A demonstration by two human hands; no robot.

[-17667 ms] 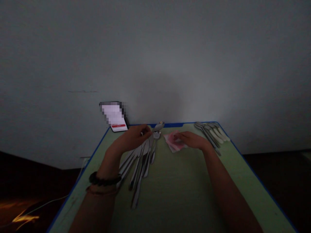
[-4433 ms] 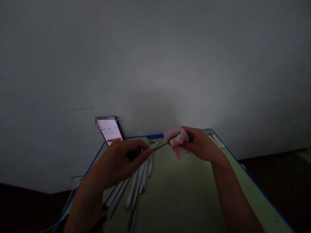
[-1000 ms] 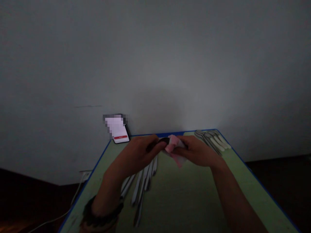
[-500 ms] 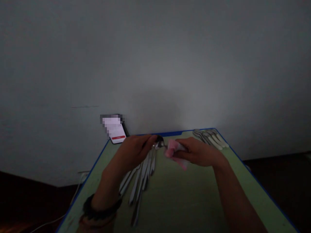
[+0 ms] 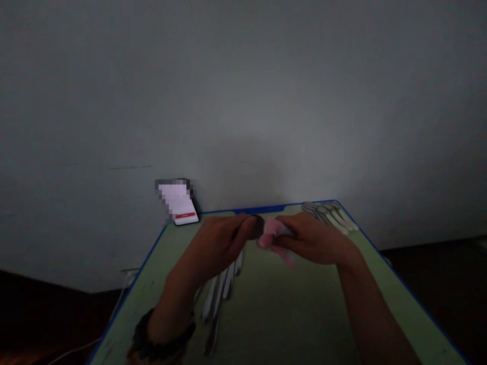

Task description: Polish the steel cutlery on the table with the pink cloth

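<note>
Over the far half of the table, my left hand (image 5: 222,241) is closed on the bowl of a metal spoon (image 5: 260,228), the thumb lying across it. Just to the right, my right hand (image 5: 310,238) pinches a pink and white cloth (image 5: 269,234) against the spoon. The cloth hides the spoon's handle. Below and partly behind my left hand lie several pieces of metal cutlery (image 5: 216,299); their far ends are covered by the hand.
Several spoons (image 5: 330,215) with pale handles lie together at the table's far right corner. A phone (image 5: 183,208) with a lit screen leans near the far left corner. The green table (image 5: 289,314) has a blue edge and stands against a grey wall (image 5: 243,101).
My left hand has shifted slightly right, closer to the cloth, and its thumb now covers more of the spoon's bowl. My right hand has hardly moved.
</note>
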